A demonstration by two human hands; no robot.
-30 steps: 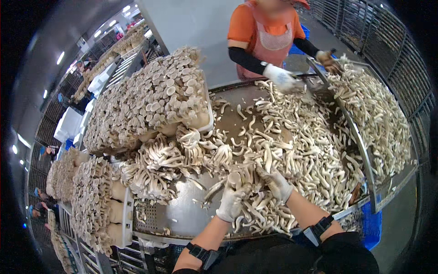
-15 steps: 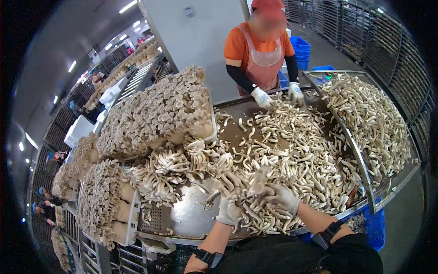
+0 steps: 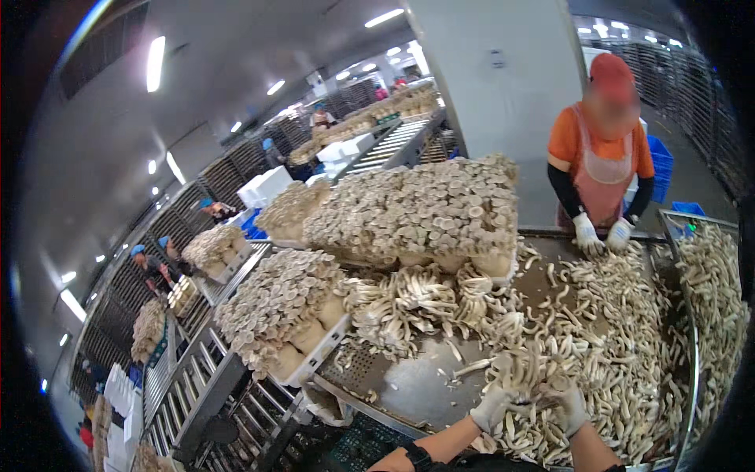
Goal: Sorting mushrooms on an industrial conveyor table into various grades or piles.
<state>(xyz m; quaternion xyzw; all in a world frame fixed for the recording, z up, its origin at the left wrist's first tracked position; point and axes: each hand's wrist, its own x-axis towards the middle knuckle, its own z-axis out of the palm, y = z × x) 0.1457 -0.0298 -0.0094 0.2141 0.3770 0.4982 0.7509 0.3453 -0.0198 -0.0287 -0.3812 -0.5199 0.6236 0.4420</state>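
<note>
My gloved left hand (image 3: 492, 409) is closed around the lower part of a mushroom cluster (image 3: 517, 370), whose pale stems fan upward. Close beside it, my gloved right hand (image 3: 571, 407) grips the right side of the same bunch with bent fingers. Beneath and to the right of both hands spreads a thick layer of loose mushrooms (image 3: 609, 346) on the metal table (image 3: 432, 377). More whole clusters (image 3: 409, 303) lie to the left of my hands, stems showing. Exactly where my fingertips meet the stems is partly hidden.
Trays of bottled mushrooms (image 3: 417, 208) stand at the table's left, with another tray (image 3: 283, 307) nearer. A roller conveyor (image 3: 200, 377) runs at the lower left. Across the table a person in an orange shirt (image 3: 602, 149) handles mushrooms. A mushroom-filled mesh tray (image 3: 712, 291) sits at right.
The view has swung left, so the table appears farther right. My hands have come closer together around the cluster. The other person's gloved hands have also drawn together.
</note>
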